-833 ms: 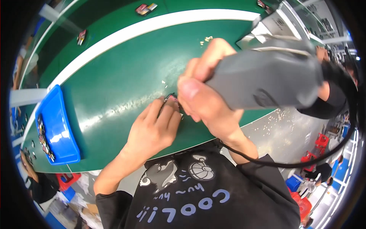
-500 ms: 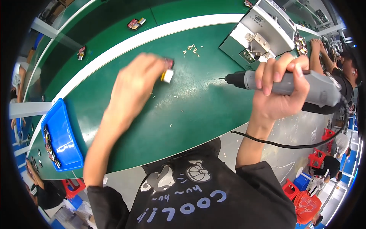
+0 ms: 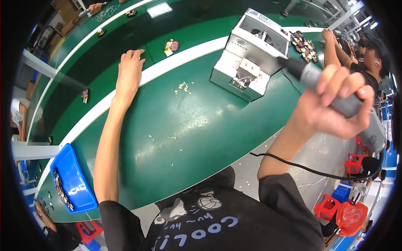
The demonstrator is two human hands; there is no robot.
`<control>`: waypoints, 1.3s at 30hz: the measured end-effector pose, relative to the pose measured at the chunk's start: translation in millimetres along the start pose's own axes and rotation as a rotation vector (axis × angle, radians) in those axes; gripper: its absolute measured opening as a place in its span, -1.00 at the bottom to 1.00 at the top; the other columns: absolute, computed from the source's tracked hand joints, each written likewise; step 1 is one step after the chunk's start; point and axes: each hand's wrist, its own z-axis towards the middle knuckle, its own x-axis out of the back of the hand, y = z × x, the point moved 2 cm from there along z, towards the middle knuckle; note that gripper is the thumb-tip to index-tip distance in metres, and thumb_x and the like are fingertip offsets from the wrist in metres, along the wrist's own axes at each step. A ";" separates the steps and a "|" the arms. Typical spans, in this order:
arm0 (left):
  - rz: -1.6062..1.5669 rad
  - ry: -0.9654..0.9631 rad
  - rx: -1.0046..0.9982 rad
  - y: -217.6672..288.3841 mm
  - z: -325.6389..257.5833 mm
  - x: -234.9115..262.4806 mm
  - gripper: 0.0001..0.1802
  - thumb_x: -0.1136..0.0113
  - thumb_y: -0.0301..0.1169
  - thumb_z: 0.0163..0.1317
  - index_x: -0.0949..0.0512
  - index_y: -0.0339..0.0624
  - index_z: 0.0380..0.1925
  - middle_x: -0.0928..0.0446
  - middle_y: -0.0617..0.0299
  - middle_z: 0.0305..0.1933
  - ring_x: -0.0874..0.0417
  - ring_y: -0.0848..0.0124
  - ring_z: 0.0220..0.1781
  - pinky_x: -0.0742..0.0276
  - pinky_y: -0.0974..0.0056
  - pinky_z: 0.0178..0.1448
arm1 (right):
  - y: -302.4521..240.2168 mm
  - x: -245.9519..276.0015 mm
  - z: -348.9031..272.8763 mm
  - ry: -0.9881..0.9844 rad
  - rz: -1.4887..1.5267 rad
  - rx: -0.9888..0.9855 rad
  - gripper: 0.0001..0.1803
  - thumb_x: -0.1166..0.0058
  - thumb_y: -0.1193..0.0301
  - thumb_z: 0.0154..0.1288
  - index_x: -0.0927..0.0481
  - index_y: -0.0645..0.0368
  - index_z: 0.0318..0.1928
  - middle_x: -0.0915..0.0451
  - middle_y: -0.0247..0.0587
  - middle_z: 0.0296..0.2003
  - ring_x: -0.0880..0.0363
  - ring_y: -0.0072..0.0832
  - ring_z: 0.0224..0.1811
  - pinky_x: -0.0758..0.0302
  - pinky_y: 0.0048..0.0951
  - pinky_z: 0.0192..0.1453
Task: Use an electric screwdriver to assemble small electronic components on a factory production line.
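Observation:
In my right hand (image 3: pixel 335 100) is a grey electric screwdriver (image 3: pixel 312 77) with a black nose, held raised and slanted, blurred by motion. Its nose points up toward the white screw feeder (image 3: pixel 238 50), whose metal pick-up block faces me. My left hand (image 3: pixel 130 73) reaches across the white rail (image 3: pixel 197 52) onto the far green strip. Its fingers are stretched and bent downward, slightly apart; the palm and thumb are hidden, and I see nothing held. Right of its fingertips lies a small dark red and black part (image 3: pixel 171 44) with a yellow and white tag.
A blue tray (image 3: pixel 77 186) of small parts stands at the left. Loose screws (image 3: pixel 183 88) lie scattered on the green table (image 3: pixel 184 138). More parts (image 3: pixel 303 47) are heaped beyond the feeder, near a co-worker's arms (image 3: pixel 333 50). A black cable (image 3: pixel 301 167) hangs below my right forearm.
My left hand has moved from above the table, where it had a tagged part, to the strip beyond the rail. The screwdriver has swung right and tilted. The whole view has shifted.

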 end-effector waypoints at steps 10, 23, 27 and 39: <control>-0.203 0.109 0.014 2.0 -4.7 17.3 -0.73 -0.39 -0.43 0.21 -0.66 -0.28 -0.10 -0.60 0.09 -0.09 -0.52 0.18 -0.04 -0.48 0.15 0.10 | -10.5 3.6 51.5 -0.040 0.011 -0.137 -0.71 0.12 0.29 0.38 -0.50 0.27 -0.34 -0.42 -0.17 -0.54 -0.25 -0.45 -0.73 -0.30 -0.31 -0.54; -0.141 0.004 0.179 45.2 -203.0 116.8 -0.65 -0.37 -0.56 0.18 -0.72 -0.10 0.00 -0.53 0.10 0.10 -0.61 0.19 0.12 -0.57 0.16 0.20 | 60.2 -34.7 -6.4 -0.119 -0.236 -0.519 -0.79 0.05 0.38 0.43 -0.37 0.21 -0.37 -0.40 -0.18 -0.54 -0.24 -0.53 -0.73 -0.26 -0.43 -0.54; -0.226 -0.081 0.386 52.1 -234.8 131.7 -0.60 -0.24 -0.70 0.23 -0.67 -0.20 0.08 -0.49 0.09 0.16 -0.56 0.14 0.26 -0.59 0.18 0.22 | 72.1 -39.7 -10.2 0.154 -0.379 -0.633 -0.75 -0.04 0.32 0.39 -0.45 0.20 -0.41 -0.38 -0.28 -0.66 -0.23 -0.55 -0.80 -0.25 -0.49 -0.67; -0.046 -0.096 0.053 67.5 -238.9 134.2 -0.60 -0.16 -0.82 0.06 -0.63 -0.37 -0.06 -0.63 0.02 0.00 -0.67 -0.02 0.17 -0.72 0.09 0.12 | 60.5 -34.1 -0.3 -0.088 -0.204 -0.607 -0.83 0.02 0.37 0.40 -0.47 0.16 -0.34 -0.34 -0.26 -0.54 -0.17 -0.55 -0.72 -0.20 -0.44 -0.55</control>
